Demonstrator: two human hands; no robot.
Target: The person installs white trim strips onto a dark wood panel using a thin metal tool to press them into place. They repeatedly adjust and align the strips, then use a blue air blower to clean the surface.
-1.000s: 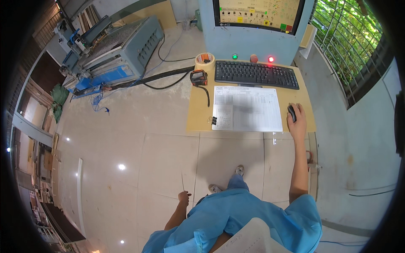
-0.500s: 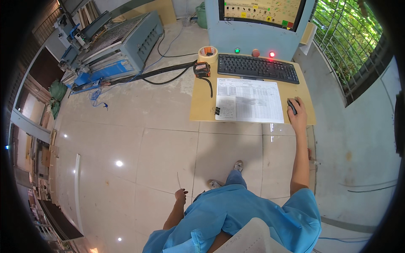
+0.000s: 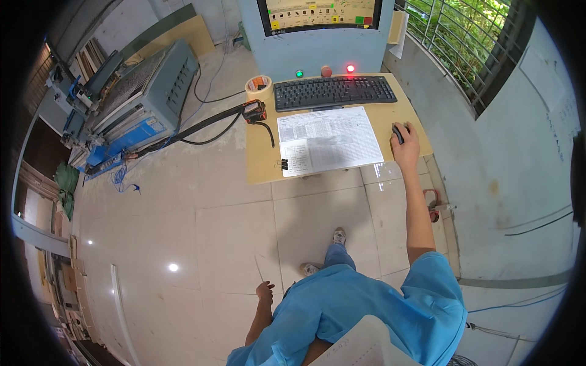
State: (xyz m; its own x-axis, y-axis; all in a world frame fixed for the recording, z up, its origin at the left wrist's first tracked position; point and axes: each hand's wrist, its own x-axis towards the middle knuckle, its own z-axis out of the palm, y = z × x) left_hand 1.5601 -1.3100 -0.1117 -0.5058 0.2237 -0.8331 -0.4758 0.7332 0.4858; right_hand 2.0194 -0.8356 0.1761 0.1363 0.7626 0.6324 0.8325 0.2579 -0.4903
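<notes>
My right hand (image 3: 408,149) rests over a black computer mouse (image 3: 398,134) at the right side of a wooden desk board (image 3: 261,165), fingers curled round it. Low at my side, my left hand (image 3: 265,293) is closed on a thin light-coloured stick (image 3: 259,268) that points up and away; whether it is wood or wire I cannot tell. Left of the mouse lie printed table sheets (image 3: 348,137), with a small note under a black binder clip (image 3: 284,164). Behind them is a black keyboard (image 3: 334,93).
A tape roll (image 3: 259,87) and a tape measure (image 3: 254,111) sit at the board's left edge. A monitor (image 3: 323,15) stands in a blue-grey cabinet with lit buttons (image 3: 350,69). A large flatbed machine (image 3: 140,97) and cables (image 3: 189,131) are at far left; a barred window (image 3: 458,43) is at right.
The whole view has turned, so the desk, screen and machine sit further left in the picture. My right hand stays on the mouse, and my left hand still holds the stick.
</notes>
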